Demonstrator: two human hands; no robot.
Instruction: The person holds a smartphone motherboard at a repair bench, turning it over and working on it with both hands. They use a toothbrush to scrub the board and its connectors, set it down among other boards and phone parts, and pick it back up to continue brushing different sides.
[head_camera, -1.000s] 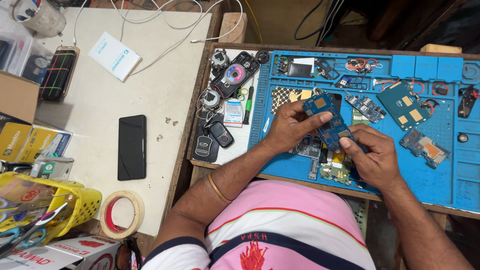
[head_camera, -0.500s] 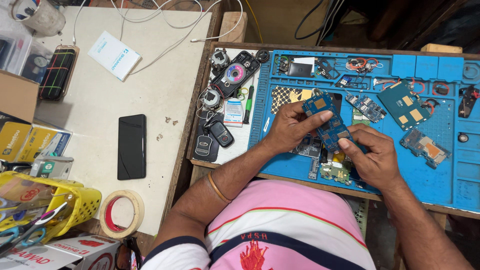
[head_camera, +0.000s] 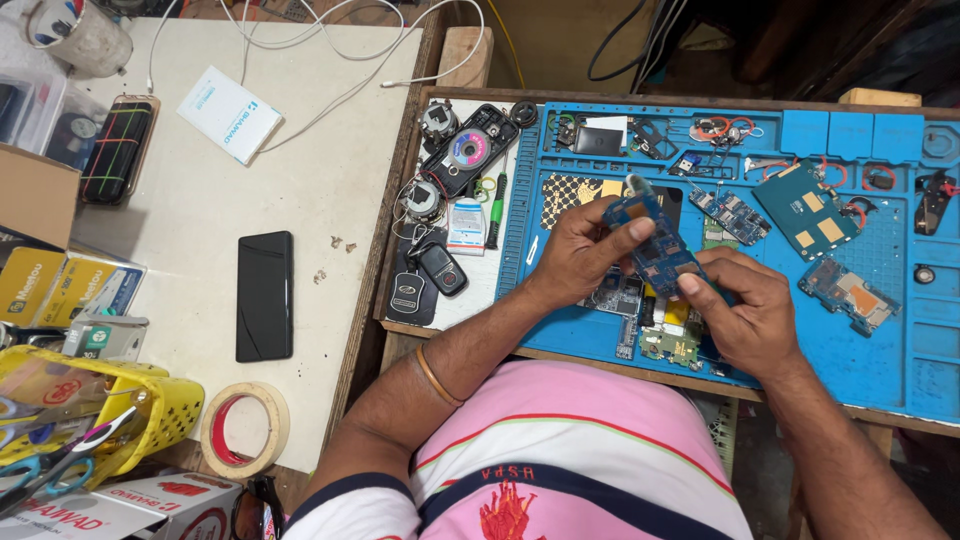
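Both my hands hold a small blue circuit board (head_camera: 652, 236) above a blue work mat (head_camera: 900, 340). My left hand (head_camera: 582, 248) grips its upper left end, thumb across the top. My right hand (head_camera: 747, 312) pinches its lower right end between thumb and fingers. Under the hands lie more small boards, one green with yellow parts (head_camera: 670, 340). A gold bangle (head_camera: 436, 378) sits on my left forearm.
On the mat: a teal board (head_camera: 808, 208), a blue board (head_camera: 732, 212), another board (head_camera: 848, 292). Left of it lie car key fobs (head_camera: 428, 278), a green screwdriver (head_camera: 494, 210) and round parts. The white table holds a black phone (head_camera: 265, 294), tape roll (head_camera: 246, 428), yellow basket (head_camera: 150, 410) and cables.
The hands have tilted the blue board slightly, and my left thumb has shifted along its top edge. Everything else stays put.
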